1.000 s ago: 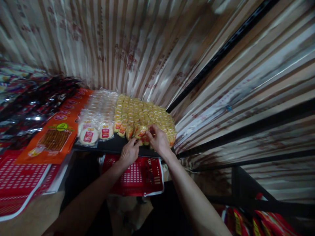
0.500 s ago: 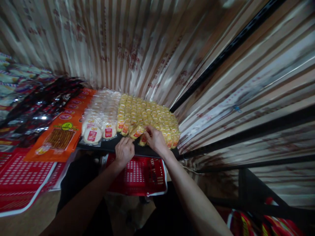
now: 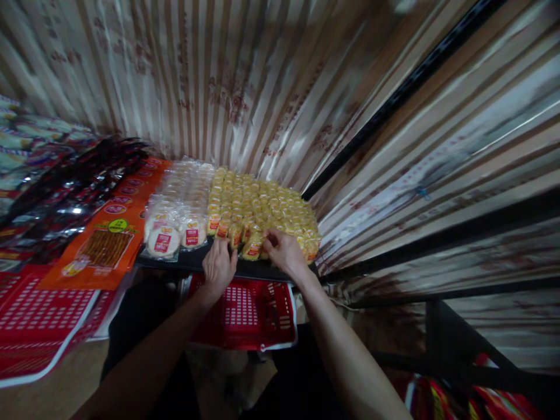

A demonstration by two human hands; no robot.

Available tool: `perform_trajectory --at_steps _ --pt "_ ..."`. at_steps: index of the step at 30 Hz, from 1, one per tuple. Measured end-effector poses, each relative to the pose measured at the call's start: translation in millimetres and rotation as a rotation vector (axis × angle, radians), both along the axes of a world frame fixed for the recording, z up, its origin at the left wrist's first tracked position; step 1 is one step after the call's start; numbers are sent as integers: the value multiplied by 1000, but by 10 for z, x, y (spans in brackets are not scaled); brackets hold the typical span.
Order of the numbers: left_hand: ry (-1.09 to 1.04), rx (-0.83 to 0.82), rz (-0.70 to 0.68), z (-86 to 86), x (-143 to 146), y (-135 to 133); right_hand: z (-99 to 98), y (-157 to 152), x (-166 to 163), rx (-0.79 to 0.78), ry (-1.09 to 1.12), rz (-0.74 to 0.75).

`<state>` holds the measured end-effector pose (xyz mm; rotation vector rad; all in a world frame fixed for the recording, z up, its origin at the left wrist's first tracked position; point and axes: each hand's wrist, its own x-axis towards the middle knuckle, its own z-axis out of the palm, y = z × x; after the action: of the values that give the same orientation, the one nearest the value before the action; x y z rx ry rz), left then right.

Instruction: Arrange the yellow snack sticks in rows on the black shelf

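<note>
Rows of small yellow snack packets (image 3: 280, 201) with red labels stand on a dark shelf (image 3: 192, 258). At the front of the rows, my left hand (image 3: 219, 263) has its fingers closed around the lower part of one yellow packet (image 3: 235, 234). Just to the right, a yellow packet (image 3: 252, 247) leans with its label facing me. My right hand (image 3: 284, 252) is closed in a pinch at that packet's upper right edge; its fingertips partly hide what they grip.
Clear-wrapped round white crackers (image 3: 163, 239) stand left of the yellow packets, then an orange snack bag (image 3: 105, 242) and dark shiny packs (image 3: 74, 192). Red baskets (image 3: 245, 309) (image 3: 39, 315) sit below the shelf edge. Striped sheeting (image 3: 245, 87) and a black post (image 3: 394, 105) rise behind.
The packet that lay tilted between my hands now stands in the front row. My right hand has shifted slightly right, and my left fingers have moved up against a packet.
</note>
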<state>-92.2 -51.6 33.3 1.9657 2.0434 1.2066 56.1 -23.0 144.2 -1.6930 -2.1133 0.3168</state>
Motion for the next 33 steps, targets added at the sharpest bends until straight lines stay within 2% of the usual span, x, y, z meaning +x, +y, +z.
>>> perform_trajectory --at_steps 7,17,25,30,33 --pt "58 -46 -15 -32 48 74 -145 -63 -81 -30 72 6" --pt "10 -96 -85 -59 -13 174 -257 -87 -162 -49 124 14" --pt "-200 56 -142 -83 -65 195 -336 59 -240 -3 125 0" --pt "-102 197 -127 -11 -81 107 -307 135 -317 22 -24 -54" --pt "-46 183 -99 -6 -71 86 -301 164 -364 57 -98 -43"
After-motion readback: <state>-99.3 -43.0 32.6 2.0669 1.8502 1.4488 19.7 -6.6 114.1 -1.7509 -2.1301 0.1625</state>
